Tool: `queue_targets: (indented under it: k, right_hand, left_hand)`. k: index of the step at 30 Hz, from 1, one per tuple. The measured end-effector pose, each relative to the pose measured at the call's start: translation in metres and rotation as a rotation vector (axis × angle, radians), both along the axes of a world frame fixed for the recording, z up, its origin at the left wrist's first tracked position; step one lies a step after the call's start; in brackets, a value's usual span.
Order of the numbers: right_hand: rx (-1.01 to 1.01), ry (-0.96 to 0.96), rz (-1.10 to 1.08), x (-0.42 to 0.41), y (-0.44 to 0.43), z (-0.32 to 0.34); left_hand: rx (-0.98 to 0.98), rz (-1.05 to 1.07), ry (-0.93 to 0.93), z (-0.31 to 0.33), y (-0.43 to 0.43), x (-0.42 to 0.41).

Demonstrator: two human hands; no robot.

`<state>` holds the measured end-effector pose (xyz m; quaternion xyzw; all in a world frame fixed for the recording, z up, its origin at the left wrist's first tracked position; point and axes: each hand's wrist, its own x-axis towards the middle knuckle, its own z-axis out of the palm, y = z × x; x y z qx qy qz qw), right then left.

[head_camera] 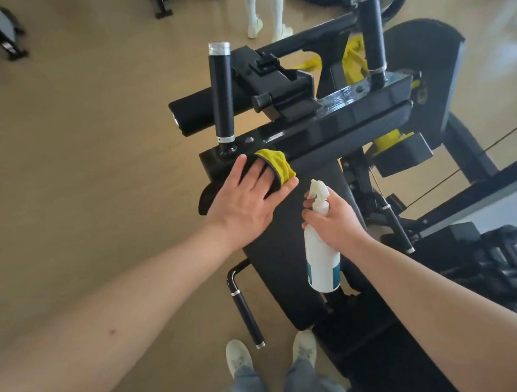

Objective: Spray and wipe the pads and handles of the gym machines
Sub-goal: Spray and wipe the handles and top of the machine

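Open tan floor [80,131] lies left of the bench pad [275,285], broken only by the low side handle [248,317]. The left hand [245,202], flat on the cloth [275,164], covers the pad's far corner. The right hand [334,221] grips the spray bottle [320,261] above its right side. Beyond, the left upright handle [221,92] and right upright handle [371,31] flank an adjuster bracket [277,85] that fills their gap. Frame tubes [469,152] crowd the right.

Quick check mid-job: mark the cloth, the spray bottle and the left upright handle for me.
cloth [278,164], head view, on its exposed yellow fold.
spray bottle [321,252], head view, on the white body above the label.
left upright handle [221,95], head view, on the middle of its black grip.
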<state>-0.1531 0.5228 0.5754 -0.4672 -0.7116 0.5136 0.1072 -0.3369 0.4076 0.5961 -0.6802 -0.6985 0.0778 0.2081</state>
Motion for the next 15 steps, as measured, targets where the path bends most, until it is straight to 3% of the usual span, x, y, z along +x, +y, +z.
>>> queue_targets:
  k: [8,15]
  right_hand:
    - [-0.048,-0.024,-0.137,0.026,0.036,-0.016]
    - [-0.080,-0.003,-0.253,0.054,0.077,-0.028]
  left_hand:
    - [-0.238,-0.101,0.261,0.011,0.089,0.029]
    - [-0.253,-0.226,0.285,0.012,0.161,0.058]
